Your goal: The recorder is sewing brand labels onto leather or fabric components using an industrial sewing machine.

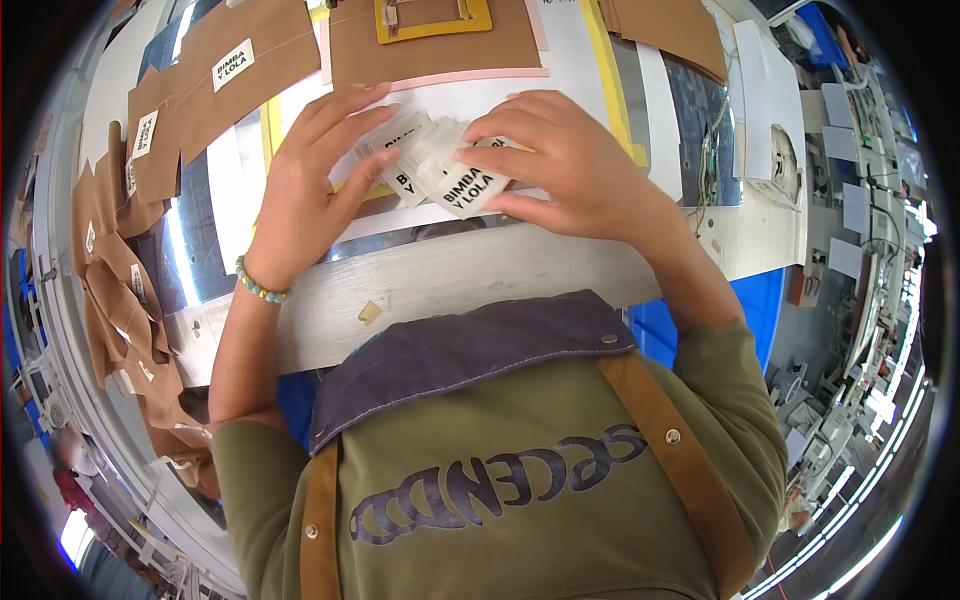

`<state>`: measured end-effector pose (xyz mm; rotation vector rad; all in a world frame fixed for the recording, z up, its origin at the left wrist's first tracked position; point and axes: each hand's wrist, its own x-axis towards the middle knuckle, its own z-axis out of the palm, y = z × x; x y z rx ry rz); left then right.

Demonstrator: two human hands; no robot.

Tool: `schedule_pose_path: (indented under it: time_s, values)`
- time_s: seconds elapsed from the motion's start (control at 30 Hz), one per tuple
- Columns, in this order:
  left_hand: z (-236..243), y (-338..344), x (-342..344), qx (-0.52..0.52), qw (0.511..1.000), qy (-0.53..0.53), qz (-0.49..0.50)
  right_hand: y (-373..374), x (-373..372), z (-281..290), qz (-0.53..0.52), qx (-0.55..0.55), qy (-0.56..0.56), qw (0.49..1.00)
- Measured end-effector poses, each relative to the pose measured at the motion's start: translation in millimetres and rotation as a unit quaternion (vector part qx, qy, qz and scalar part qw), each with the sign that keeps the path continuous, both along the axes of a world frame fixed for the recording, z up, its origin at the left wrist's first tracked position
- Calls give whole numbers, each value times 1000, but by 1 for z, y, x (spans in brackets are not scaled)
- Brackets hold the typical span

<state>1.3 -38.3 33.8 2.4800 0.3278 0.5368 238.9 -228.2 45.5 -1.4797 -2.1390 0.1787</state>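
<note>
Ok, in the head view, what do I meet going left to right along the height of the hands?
Brown pieces with white labels on them, left hand, loose white labels, right hand, white boxlike thing.

Labels (pixel 470 190) lie between left hand (pixel 318 175) and right hand (pixel 578 165)

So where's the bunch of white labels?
In the head view, the white labels are in the upper middle, between the left hand and right hand, below the brown sheet.
</note>
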Motion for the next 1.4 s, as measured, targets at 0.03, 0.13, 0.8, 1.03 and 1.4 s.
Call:
schedule_pose_path:
  time_s: [0.03, 0.13, 0.8, 1.03, 1.4]
  values:
    - [0, -3, 1, -13, 1000, -1, -9, 4, -5, -5, -18, 17, 12, 1000]
    - [-1, -11, 4, -33, 999, -20, -19, 6, -14, -11, -89, -5, 78, 993]
    - [-21, 9, 13, -79, 986, 37, -145, 26, -21, -20, -110, 16, 103, 988]
    - [-11, 13, 11, -154, 987, -40, -20, 62, 5, -9, -151, 202, 54, 966]
    - [-10, 25, 21, -120, 991, -35, 45, 121, 47, -25, -165, 263, -156, 937]
